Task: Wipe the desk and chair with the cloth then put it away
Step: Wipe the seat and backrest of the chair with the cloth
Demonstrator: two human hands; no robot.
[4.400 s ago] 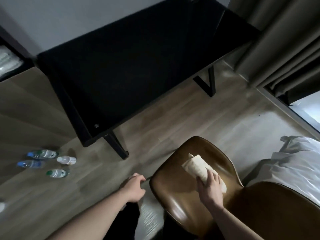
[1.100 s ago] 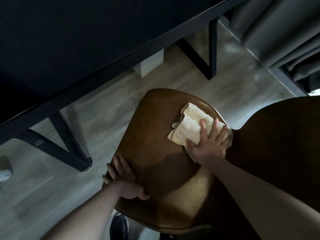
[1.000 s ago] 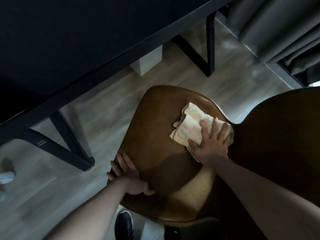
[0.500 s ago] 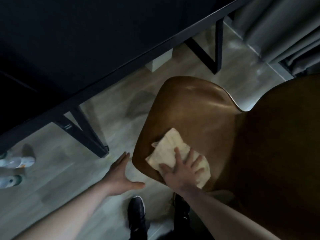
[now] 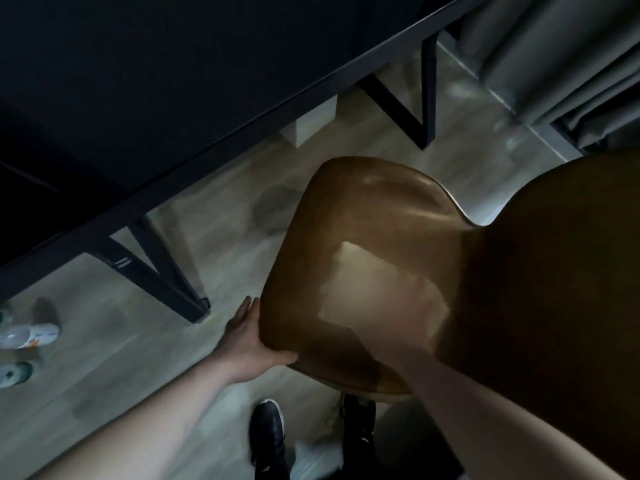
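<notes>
Since half a second ago the left hand point(image 5: 247, 336) has closed the gap to the glossy brown moulded chair point(image 5: 349, 216) and now grips the near-left rim of its seat, thumb on top and fingers running along the edge. Meanwhile the cream folded cloth point(image 5: 360, 282) has slid from the seat's near edge up toward its middle. Cloth and right hand point(image 5: 398, 306) are one pale motion smear, so I cannot tell how the fingers lie or whether they press or clutch the fabric; only the forearm reads clearly. To the right, the chair's back is lost in shadow. At far left, the black metal-legged desk point(image 5: 207, 74) is cut off by the frame. Plastic bottles point(image 5: 27, 336) lie blurred on the pale wood-look floor point(image 5: 214, 233) at the left edge, and dark shoes point(image 5: 268, 434) show near the bottom.
</notes>
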